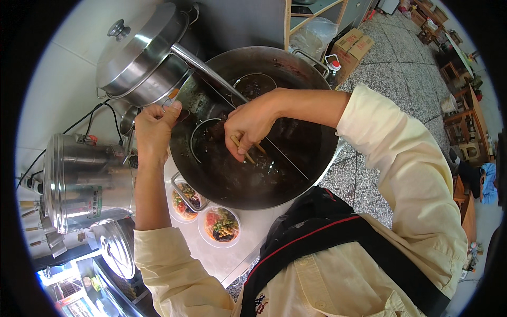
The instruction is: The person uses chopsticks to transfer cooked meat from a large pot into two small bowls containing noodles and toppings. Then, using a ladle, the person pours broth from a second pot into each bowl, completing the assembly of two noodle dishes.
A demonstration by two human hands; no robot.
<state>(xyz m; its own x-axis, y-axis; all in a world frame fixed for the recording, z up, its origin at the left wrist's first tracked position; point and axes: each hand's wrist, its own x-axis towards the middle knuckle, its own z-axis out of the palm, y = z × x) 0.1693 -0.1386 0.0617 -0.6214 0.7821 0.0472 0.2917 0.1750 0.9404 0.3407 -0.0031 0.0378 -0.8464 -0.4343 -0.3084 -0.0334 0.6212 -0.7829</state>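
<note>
A large round metal pot (182, 174) of dark brown broth stands in front of me. My right hand (253, 127) is over its middle, closed around a pair of wooden chopsticks (255, 157) whose tips reach toward the broth. A long metal handle (208, 71) slants from the far left rim to beside this hand. Two wire rings sit in the broth, one (196, 150) on the near left and another (274, 82) on the far side. At the left rim my left hand (155, 124) is closed in a pinch; what its fingertips hold is unclear.
Two bowls with colourful toppings, one (219, 227) nearer me, sit on the pale counter (240, 259). To the left stand a lidded steel pot (140, 58) and a steel drum (90, 179). A cardboard box (353, 48) and a red-capped bottle (333, 66) are beyond the pot.
</note>
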